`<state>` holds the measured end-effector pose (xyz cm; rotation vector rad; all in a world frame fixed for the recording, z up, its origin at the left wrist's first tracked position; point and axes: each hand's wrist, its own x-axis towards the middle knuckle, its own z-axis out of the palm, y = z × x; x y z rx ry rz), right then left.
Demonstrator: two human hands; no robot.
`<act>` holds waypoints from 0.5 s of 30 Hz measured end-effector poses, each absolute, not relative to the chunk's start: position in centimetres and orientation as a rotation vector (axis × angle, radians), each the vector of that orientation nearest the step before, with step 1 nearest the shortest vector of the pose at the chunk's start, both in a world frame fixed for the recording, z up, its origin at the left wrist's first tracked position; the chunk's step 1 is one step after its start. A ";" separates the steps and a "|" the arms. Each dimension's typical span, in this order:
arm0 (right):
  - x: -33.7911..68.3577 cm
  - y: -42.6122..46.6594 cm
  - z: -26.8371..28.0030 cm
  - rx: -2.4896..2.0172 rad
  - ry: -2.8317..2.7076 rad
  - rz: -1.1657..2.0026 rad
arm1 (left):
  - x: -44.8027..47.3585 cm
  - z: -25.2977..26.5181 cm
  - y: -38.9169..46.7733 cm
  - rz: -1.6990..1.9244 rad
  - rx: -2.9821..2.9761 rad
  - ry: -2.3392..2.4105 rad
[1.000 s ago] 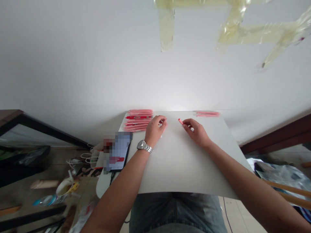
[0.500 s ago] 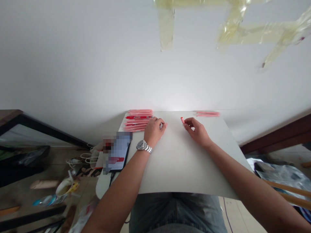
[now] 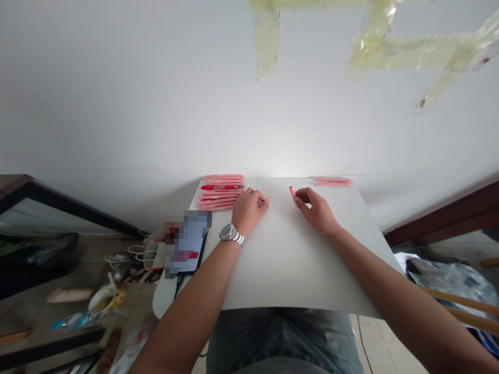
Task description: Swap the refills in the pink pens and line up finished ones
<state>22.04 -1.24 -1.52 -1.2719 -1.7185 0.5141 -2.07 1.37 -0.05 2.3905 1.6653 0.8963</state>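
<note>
My left hand (image 3: 249,210), with a metal watch (image 3: 230,234) on the wrist, is closed in a pinch at the table's middle. A small pale pink piece (image 3: 267,200) pokes out at its fingertips; its kind cannot be made out. My right hand (image 3: 316,210) pinches a short pink pen part (image 3: 292,191), its red end pointing up and away from me. The two hands are apart. Just left of my left hand lie several pink pens (image 3: 220,200) in a stack, a red pen (image 3: 220,187) and another row of pink pens (image 3: 224,179) behind.
A few pink pens (image 3: 333,182) lie at the back right of the white table (image 3: 280,270), against the wall (image 3: 163,104). A tablet (image 3: 193,241) with a cable sits at the left edge. On the floor at left are a cup (image 3: 102,300) and a plastic bottle (image 3: 70,322).
Both hands keep nearly the same places and grips. The piece at my left fingertips shows slightly differently, and the whole view has shifted a little.
</note>
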 end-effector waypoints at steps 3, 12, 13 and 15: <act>22.1 -1.2 -1.6 -1.266 -1.725 0.510 | -2.0 0.0 1.4 0.916 2.355 1.677; 22.1 -1.2 -1.6 -1.263 -1.732 0.494 | -1.9 0.3 1.3 0.932 2.349 1.695; 22.1 -1.2 -1.6 -1.266 -1.732 0.489 | -1.9 0.3 1.3 0.927 2.352 1.700; 22.1 -1.2 -1.6 -1.270 -1.734 0.483 | -2.0 0.2 1.3 0.920 2.357 1.714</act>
